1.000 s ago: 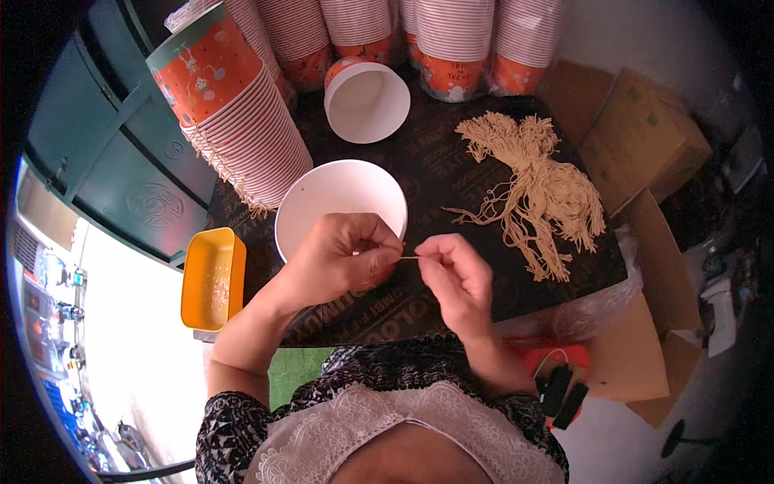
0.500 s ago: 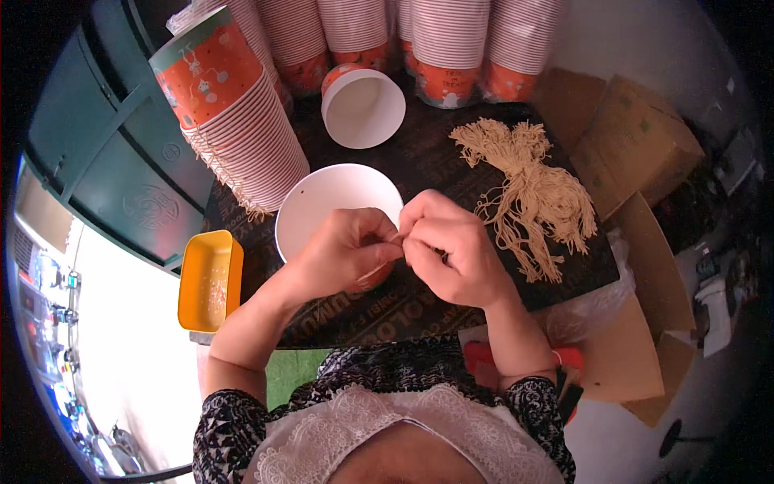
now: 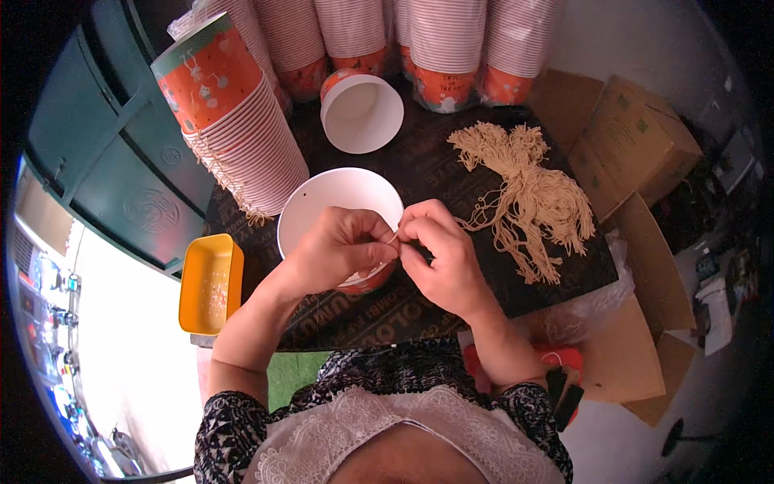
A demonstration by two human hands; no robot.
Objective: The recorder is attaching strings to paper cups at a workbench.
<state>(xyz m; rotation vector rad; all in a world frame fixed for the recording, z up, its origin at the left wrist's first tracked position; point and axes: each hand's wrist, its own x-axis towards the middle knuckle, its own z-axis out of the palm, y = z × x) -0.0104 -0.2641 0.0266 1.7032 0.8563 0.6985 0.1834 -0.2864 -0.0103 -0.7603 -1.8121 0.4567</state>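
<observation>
A round paper bucket (image 3: 330, 189), white inside and orange outside, stands on the dark table in front of me, with a small hole near its far left rim. Over its near right edge, my left hand (image 3: 326, 254) pinches a thin cream string (image 3: 393, 238) between thumb and fingers. My right hand (image 3: 442, 254) meets it fingertip to fingertip, also closed on the string. Most of the string is hidden by my fingers. To the right lies a loose bundle of cream strings (image 3: 540, 198).
A tall leaning stack of orange buckets (image 3: 250, 137), with strings hanging down its side, stands left. A single bucket (image 3: 363, 121) lies tipped behind. Wrapped bucket stacks (image 3: 447, 48) line the back. A yellow plastic box (image 3: 211, 282) sits at the left edge; cardboard boxes (image 3: 645, 145) stand right.
My right hand has shifted slightly down and turned, its fingers opening out a little around the string. My left hand stays at nearly the same place. The bucket has hardly moved.
</observation>
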